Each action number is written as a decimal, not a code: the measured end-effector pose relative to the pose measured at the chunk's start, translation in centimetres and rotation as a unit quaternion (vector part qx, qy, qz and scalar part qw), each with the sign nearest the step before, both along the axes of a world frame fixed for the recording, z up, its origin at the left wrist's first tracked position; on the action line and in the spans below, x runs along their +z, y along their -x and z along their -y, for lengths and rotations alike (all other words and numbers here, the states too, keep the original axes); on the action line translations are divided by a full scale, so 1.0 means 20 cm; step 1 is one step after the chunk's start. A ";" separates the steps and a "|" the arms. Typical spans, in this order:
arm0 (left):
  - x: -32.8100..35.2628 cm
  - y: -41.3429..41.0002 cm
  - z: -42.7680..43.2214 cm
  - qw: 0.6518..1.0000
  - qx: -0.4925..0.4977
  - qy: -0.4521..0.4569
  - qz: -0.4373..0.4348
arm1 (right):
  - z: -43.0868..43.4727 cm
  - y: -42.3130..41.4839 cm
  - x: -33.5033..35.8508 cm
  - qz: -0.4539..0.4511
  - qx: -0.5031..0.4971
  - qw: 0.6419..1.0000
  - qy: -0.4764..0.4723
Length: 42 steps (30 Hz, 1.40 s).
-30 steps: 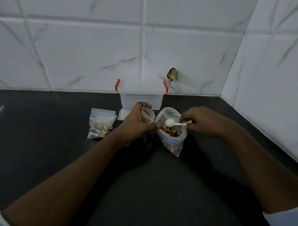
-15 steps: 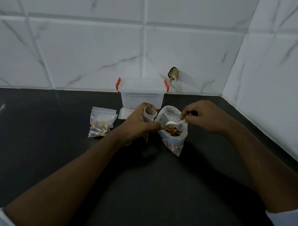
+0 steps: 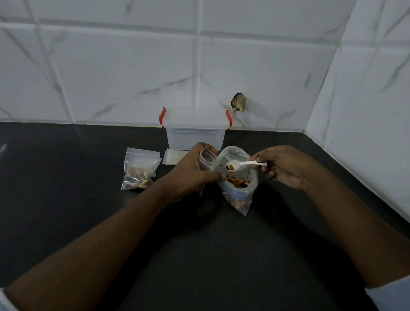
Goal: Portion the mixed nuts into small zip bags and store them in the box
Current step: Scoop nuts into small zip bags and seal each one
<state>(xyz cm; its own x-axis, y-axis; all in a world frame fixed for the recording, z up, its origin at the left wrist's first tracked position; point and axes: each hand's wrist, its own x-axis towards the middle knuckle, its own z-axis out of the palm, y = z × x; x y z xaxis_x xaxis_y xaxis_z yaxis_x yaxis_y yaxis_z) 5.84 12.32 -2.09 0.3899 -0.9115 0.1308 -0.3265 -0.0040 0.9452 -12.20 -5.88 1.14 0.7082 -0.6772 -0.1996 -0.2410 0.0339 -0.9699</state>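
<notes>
Mixed nuts, scooping step: right hand pinches loaded spoon; left hand grips small zip bag. Next: tip spoon in.

Worn on the arms: left sleeve, a pale whitish knit with fine ribbing along the cuff, seen only at the lower-left corner. The right sleeve is the same pale fabric with a smoother-looking cuff, at the lower-right corner. The left forearm and right forearm are bare below the cuffs. The left hand and right hand are bare.
</notes>
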 end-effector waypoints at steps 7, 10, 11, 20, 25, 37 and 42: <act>-0.01 0.01 0.00 1.000 0.011 0.010 -0.005 | -0.09 0.00 0.07 0.146 0.054 0.988 -0.009; -0.01 0.02 0.00 1.000 0.014 0.015 -0.009 | -0.16 -0.02 0.08 0.182 0.074 0.980 0.035; -0.01 0.02 0.00 1.000 0.013 0.019 -0.010 | -0.18 -0.03 0.08 0.178 0.079 0.977 0.084; -0.01 0.02 0.01 0.999 0.044 0.017 0.007 | -0.18 -0.02 0.06 0.082 0.133 0.896 0.416; 0.00 0.02 0.00 0.999 0.033 0.017 -0.024 | -0.14 0.00 0.07 0.118 0.075 0.901 0.411; 0.01 0.02 -0.01 0.999 0.044 -0.004 0.000 | -0.11 -0.03 0.02 -0.099 0.164 0.796 0.575; 0.01 0.02 0.00 0.999 0.044 -0.005 0.002 | -0.08 0.02 0.09 -0.149 0.151 0.810 0.547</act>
<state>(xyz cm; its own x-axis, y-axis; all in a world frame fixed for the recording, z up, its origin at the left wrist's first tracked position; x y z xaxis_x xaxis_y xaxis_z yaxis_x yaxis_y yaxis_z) 5.42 12.42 -1.80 0.4677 -0.8750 0.1246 -0.3287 -0.0413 0.9435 -12.69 -4.20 2.86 0.9049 -0.3697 0.2109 -0.3076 -0.9105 -0.2764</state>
